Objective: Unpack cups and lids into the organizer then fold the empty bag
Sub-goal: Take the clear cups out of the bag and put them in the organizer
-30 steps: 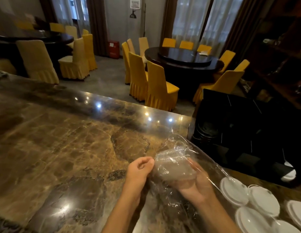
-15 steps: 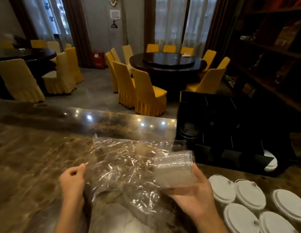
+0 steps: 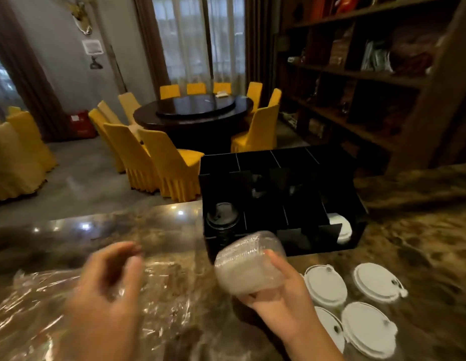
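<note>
My right hand [image 3: 284, 306] grips a stack of clear plastic lids [image 3: 249, 264] from below, just in front of the black organizer [image 3: 357, 204]. The stack is tilted toward the organizer's front left compartment, where black lids [image 3: 222, 217] sit. White lids [image 3: 341, 227] lie in the front right compartment. My left hand [image 3: 107, 290] hovers blurred above the clear plastic bag [image 3: 34, 303], fingers loosely curled, holding nothing. The bag lies flattened and crumpled on the marble counter [image 3: 422, 251].
Several white lids [image 3: 325, 285] lie loose on the counter right of my right hand. Behind the counter stand yellow-covered chairs [image 3: 172, 165] and a dark round table [image 3: 195, 110]. A wooden shelf unit [image 3: 383, 82] fills the right side.
The stack of clear lids has come out of the bag and moved toward the organizer. My left hand has let go of the bag, which now lies on the counter. The view has swung right.
</note>
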